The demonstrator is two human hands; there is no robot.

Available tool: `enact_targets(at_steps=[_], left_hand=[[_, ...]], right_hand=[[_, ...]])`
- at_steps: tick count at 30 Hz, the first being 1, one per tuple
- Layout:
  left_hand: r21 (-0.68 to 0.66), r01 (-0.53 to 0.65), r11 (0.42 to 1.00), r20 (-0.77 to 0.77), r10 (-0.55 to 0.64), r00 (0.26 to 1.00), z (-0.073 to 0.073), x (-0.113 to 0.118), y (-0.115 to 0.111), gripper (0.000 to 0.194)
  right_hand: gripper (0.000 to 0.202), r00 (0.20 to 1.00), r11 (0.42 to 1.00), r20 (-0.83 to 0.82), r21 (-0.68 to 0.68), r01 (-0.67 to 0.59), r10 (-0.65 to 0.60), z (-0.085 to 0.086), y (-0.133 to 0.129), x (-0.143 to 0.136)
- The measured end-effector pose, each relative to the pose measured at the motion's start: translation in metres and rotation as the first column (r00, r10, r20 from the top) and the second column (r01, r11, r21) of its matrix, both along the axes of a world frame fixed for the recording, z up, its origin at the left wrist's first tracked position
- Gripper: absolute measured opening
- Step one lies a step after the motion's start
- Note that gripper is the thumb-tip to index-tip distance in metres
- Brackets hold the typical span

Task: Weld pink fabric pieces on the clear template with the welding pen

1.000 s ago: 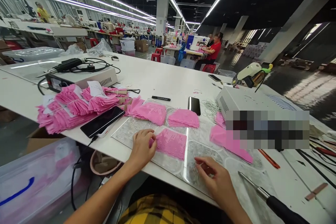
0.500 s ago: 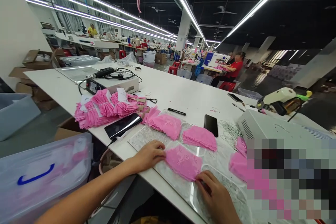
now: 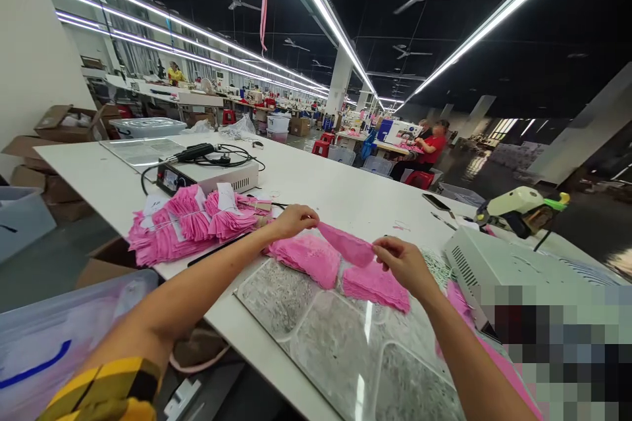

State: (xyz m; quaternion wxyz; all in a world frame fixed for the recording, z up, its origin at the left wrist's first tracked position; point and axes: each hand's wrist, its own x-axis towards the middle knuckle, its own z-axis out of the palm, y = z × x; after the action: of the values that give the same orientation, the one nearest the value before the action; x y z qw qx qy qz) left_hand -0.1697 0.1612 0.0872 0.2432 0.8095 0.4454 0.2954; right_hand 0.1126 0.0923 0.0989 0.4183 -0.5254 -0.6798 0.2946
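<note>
A pink fabric piece (image 3: pixel 347 245) hangs stretched between my two hands, above the far part of a clear-topped grey board (image 3: pixel 326 335). My left hand (image 3: pixel 295 221) pinches its left corner, and my right hand (image 3: pixel 402 264) pinches the right one. I cannot tell whether it is one layer or several. Beneath and nearer me lie two stacks of pink fabric, a left stack (image 3: pixel 309 258) and a right stack (image 3: pixel 376 287). The near part of the board shows bare grey panels with pale outlines.
Tied pink bundles (image 3: pixel 192 218) lie left, before a control box (image 3: pixel 210 176) with a cabled black handle. Another grey box (image 3: pixel 523 270) stands right, with pale elastic loops (image 3: pixel 437 268) beside it. A lidded plastic bin (image 3: pixel 64 342) is at lower left. People sit farther off.
Both hands have lifted pink fabric from the near part of the board and carried it forward and up. That spot now shows bare. The head view has shifted slightly.
</note>
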Motion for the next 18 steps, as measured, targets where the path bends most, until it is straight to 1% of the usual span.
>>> enact_targets(at_steps=[2,4,5,6,8,11,13,14,16,18], left_hand=[[0.022,-0.044,0.999,0.023,0.044,0.999,0.005,-0.012,0.002,0.027],[0.014,-0.069,0.997,0.029,0.069,0.997,0.002,-0.024,-0.005,0.025],[-0.002,-0.074,0.997,0.026,0.074,0.997,-0.002,-0.029,-0.01,0.025],[-0.027,-0.074,0.997,0.022,0.075,0.997,-0.006,-0.033,-0.014,0.024],[-0.092,-0.06,0.994,0.007,0.061,0.998,-0.013,-0.038,-0.02,0.023],[-0.174,-0.029,0.984,-0.023,0.025,0.999,-0.017,-0.036,-0.015,0.024],[-0.194,-0.021,0.981,-0.045,0.012,0.999,-0.014,-0.029,-0.004,0.024],[-0.19,-0.023,0.982,-0.054,0.012,0.998,-0.01,-0.025,0.003,0.024],[-0.15,-0.038,0.988,-0.074,0.027,0.997,-0.002,-0.017,0.015,0.026],[-0.069,-0.062,0.996,-0.093,0.055,0.994,0.007,-0.015,0.02,0.029]], right_hand=[[0.035,1.0,0.996,-0.021,0.094,0.004,-0.002,0.003,0.011,-0.012],[0.032,0.999,0.99,-0.032,0.142,-0.019,0.024,-0.002,0.013,-0.023],[0.031,0.998,0.989,-0.033,0.14,-0.04,0.045,-0.006,0.012,-0.026],[0.03,0.997,0.991,-0.033,0.121,-0.062,0.067,-0.011,0.01,-0.027],[0.03,0.993,0.993,-0.036,0.041,-0.109,0.111,-0.021,0.007,-0.025],[0.033,0.984,0.98,-0.069,-0.108,-0.169,0.162,-0.031,0.008,-0.012],[0.033,0.98,0.968,-0.101,-0.167,-0.188,0.173,-0.03,0.017,-0.005],[0.033,0.978,0.966,-0.118,-0.175,-0.19,0.171,-0.028,0.023,-0.002],[0.029,0.976,0.972,-0.153,-0.15,-0.181,0.158,-0.022,0.037,-0.002],[0.029,0.972,0.982,-0.188,-0.091,-0.162,0.143,-0.018,0.047,-0.008]])
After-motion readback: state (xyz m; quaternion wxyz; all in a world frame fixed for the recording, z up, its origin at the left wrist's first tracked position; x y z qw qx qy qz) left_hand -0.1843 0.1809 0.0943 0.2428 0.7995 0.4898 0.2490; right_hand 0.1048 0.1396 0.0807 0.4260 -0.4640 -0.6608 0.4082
